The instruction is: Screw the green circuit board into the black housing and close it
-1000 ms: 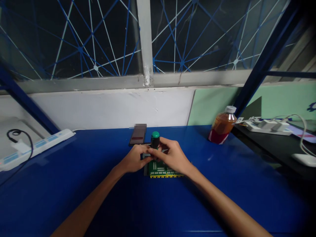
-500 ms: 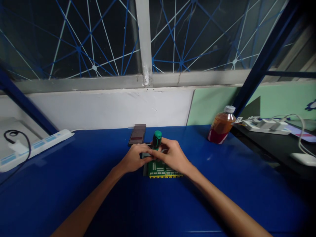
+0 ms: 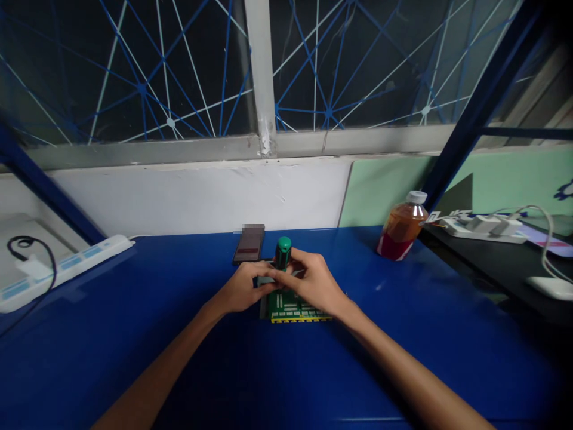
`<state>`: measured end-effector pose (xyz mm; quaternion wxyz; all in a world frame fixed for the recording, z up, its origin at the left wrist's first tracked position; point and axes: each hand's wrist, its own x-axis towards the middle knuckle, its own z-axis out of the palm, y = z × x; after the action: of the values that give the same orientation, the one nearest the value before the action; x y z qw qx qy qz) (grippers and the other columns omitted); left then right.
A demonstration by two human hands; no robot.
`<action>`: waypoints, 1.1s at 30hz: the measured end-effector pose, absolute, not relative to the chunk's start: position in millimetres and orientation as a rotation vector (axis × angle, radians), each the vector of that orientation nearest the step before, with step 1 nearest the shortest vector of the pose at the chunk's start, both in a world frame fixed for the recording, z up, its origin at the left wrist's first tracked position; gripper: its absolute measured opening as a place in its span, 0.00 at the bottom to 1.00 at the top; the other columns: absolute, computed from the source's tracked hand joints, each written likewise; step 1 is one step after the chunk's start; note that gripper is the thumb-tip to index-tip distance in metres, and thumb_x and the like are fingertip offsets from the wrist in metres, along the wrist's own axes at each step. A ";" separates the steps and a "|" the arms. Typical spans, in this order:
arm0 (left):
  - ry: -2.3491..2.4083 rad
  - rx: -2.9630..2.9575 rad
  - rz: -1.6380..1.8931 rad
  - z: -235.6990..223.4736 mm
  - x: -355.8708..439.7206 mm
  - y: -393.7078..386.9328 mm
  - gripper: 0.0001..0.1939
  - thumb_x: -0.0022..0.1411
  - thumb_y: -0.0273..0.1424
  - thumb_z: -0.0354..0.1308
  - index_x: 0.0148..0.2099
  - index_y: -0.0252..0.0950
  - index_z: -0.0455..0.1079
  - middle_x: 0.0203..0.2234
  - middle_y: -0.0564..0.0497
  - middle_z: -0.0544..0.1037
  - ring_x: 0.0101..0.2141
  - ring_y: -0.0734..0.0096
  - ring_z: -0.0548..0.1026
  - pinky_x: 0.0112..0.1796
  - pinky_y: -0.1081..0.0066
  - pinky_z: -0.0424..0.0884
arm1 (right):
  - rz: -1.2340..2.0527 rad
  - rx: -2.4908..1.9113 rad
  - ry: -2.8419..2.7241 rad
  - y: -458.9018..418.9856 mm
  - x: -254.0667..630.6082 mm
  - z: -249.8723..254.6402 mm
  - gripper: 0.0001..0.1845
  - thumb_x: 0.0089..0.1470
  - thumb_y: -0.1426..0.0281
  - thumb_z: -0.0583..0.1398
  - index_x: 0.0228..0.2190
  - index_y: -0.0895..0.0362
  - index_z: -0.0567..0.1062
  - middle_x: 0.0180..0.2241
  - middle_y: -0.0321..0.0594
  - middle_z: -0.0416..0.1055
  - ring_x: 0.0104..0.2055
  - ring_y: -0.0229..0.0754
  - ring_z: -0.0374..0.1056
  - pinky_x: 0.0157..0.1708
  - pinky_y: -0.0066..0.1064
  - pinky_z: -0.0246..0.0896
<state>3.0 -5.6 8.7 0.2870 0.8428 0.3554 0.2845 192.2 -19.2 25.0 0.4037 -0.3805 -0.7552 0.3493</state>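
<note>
On the counter (image 3: pixel 120 310), I have one green board (image 3: pixel 286 303) lying beneath both hands, and one driver (image 3: pixel 283 254) standing nearly upright over its far part. My right hand (image 3: pixel 317 280) has its grip closed around the driver low down, thumb and fingers pinching it; my left hand (image 3: pixel 244 288) brings its fingertips in beside them, but whether that grip pinches anything I cannot tell, as the hands cover the driver's tip. To do this well, I would hold the driver square to the board, press straight down and lightly, turn with the right fingers and let the left ones guide, so the tip cannot skid. By count: two hands, one driver, one board, one phone (image 3: pixel 249 243) just beyond the left hand, one bottle (image 3: pixel 400 233) well apart to the right, and two power strips (image 3: pixel 67 272), one at each side.
</note>
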 end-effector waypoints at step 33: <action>0.936 2.282 0.725 5.8 -1.6 -1.5 0.09 0.58 0.33 0.60 0.41 0.37 0.76 0.38 0.48 0.79 0.41 0.63 0.74 0.45 0.66 0.68 | 1.037 -0.885 -1.701 -16.3 195.8 26.9 0.14 0.54 0.58 0.59 0.29 0.56 0.68 0.24 0.38 0.74 0.26 0.39 0.72 0.26 0.32 0.66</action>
<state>-1.6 -1.5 5.8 0.2814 0.8518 0.3494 0.2706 195.8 -16.3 26.9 0.4625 -0.3600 -0.6917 0.4219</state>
